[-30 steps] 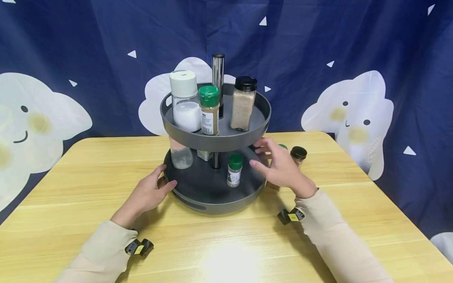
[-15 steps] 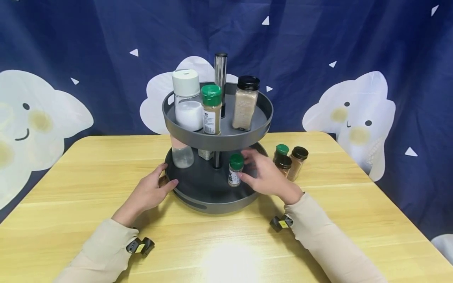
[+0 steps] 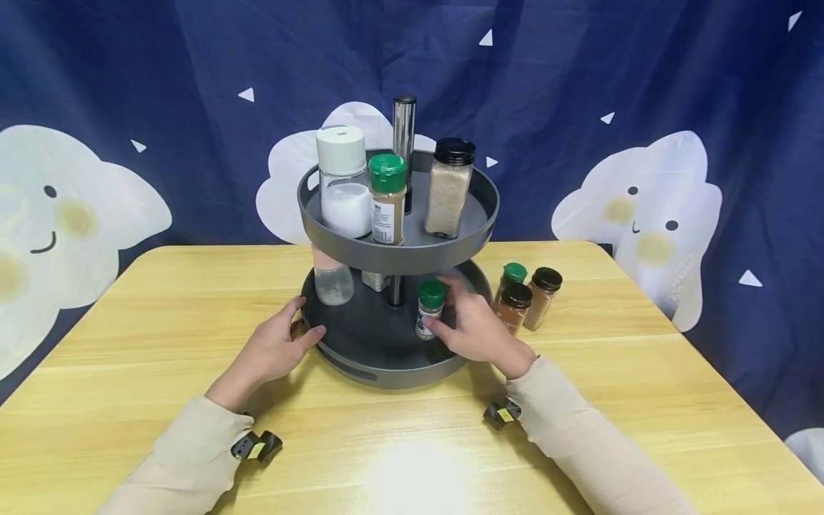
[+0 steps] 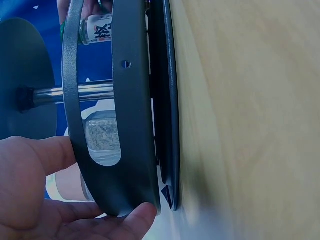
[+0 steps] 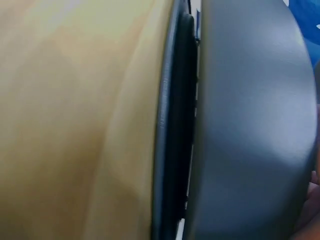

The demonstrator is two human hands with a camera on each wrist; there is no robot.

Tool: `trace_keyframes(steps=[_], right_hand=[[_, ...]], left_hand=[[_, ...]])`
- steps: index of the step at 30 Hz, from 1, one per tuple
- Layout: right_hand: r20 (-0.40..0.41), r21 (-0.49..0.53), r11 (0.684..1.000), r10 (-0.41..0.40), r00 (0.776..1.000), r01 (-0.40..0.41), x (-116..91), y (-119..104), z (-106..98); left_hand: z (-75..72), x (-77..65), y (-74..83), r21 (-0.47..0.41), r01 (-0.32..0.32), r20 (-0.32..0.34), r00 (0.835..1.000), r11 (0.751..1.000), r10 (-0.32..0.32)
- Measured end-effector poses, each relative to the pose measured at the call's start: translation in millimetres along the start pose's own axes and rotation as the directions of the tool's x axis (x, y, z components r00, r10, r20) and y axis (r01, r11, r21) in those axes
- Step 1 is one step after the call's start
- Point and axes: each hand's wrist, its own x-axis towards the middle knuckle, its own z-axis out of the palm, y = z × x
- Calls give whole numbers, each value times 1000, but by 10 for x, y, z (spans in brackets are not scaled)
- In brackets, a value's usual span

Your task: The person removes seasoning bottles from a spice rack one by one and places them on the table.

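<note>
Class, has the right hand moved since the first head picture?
Yes: in the head view, the right hand has moved left, nearer the pole, to the small jar.

1. The rack (image 3: 394, 256) is dark grey and stands upright on the table (image 3: 193, 307): two round walled trays on a shiny pole (image 3: 404, 125). An oval slot pierces the lower tray (image 3: 370, 332) near seven o'clock, twelve being the far side. The left grip (image 3: 275, 345) touches that tray's wall between eight and nine.
2. The small spice jar (image 3: 427, 312) has a green cap and a white label with dark characters. Nearly upright, tipped slightly toward one o'clock, it is at the lower tray's four o'clock, pinched by the right grip (image 3: 475, 322).
</note>
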Motion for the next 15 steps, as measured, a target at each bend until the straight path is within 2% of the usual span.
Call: trace_keyframes(steps=[15], right_hand=[[-9,46,999,21,1000,-21,2,4,10]], left_hand=[[-11,-6,16,2,5,10,1000,1000,-5]])
